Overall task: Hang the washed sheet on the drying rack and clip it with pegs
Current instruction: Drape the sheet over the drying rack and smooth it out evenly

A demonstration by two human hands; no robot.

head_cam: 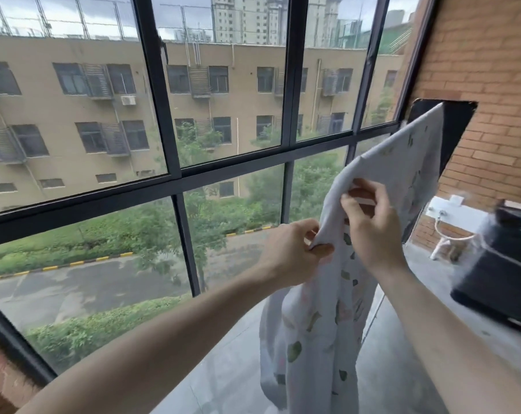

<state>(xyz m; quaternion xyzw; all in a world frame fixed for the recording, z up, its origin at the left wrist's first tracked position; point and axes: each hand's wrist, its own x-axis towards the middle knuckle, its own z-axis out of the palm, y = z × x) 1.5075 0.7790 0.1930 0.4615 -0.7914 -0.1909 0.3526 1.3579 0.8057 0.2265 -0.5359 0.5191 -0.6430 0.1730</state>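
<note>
A white sheet (313,339) with a green and pink leaf print hangs in front of me, its upper edge running up to the right toward the brick wall. My left hand (295,252) pinches a fold of the sheet's edge between thumb and fingers. Just right of it and slightly higher, my right hand (369,225) has its fingers curled over the cloth and grips it. The rest of the sheet drapes down between my forearms to near the floor. No drying rack bar or pegs are visible.
A large black-framed window (175,174) fills the left and middle. A brick wall (477,70) with a dark opening (453,127) stands at the right. A dark box-like object (504,273) sits on the grey floor (402,369); a white fixture (450,210) is behind it.
</note>
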